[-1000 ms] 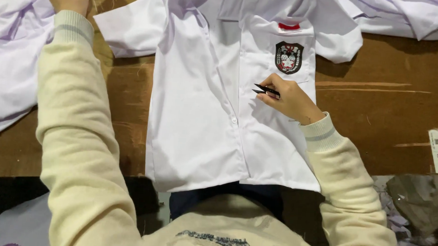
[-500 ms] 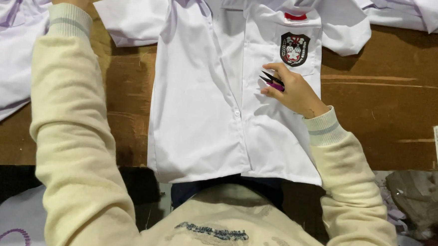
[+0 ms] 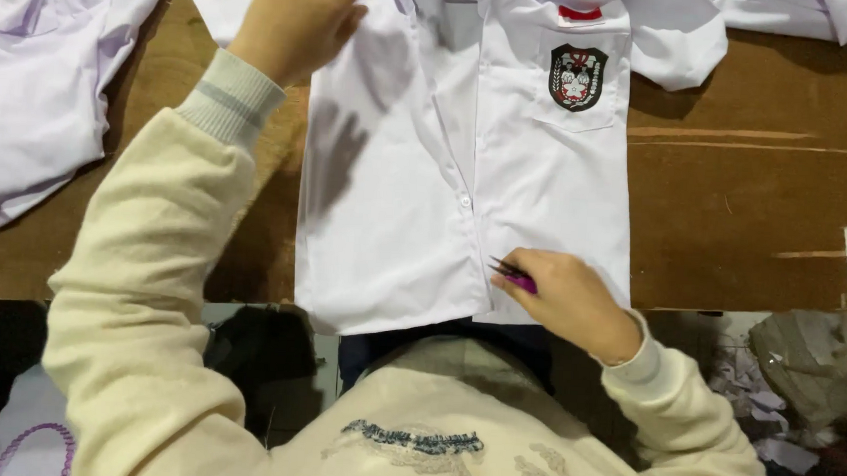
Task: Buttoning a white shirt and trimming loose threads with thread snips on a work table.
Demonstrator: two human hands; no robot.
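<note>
White shirt (image 3: 466, 173) flat on wooden desk (image 3: 754, 207) | right hand (image 3: 565, 294) moved from badge down to hem, fingers gripping purple-handled snips (image 3: 513, 275) | left hand (image 3: 295, 19) now pinching collar area, fingers closed on fabric

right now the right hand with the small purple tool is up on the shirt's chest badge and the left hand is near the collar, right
Not quite. In the head view the right hand holds the small purple tool low on the white shirt, near the bottom hem, well below the chest badge. The left hand is near the collar.
</note>
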